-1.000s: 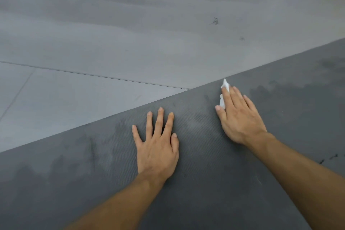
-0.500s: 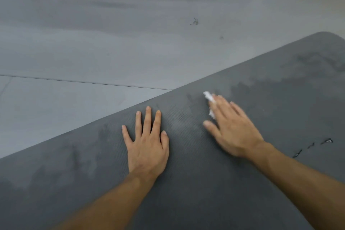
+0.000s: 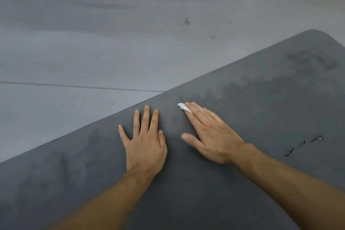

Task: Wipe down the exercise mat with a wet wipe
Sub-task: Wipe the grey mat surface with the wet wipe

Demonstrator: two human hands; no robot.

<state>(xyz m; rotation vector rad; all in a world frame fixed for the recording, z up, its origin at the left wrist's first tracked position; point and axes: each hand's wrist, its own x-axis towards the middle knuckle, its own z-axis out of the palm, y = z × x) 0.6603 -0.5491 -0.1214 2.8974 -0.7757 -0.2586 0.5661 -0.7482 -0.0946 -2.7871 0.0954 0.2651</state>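
Head view: exercise mat [image 3: 261, 117] on floor [image 3: 93, 52], long axis lower-left to upper-right. Right hand [image 3: 211, 136], fingers straight, presses wet wipe [image 3: 183, 107] flat near mat's far edge; left hand [image 3: 145, 142] just beside, splayed flat, holding nothing

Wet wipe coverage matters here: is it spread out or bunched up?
Bunched: only a small crumpled tip of the wipe shows beyond the right hand; the rest is hidden.
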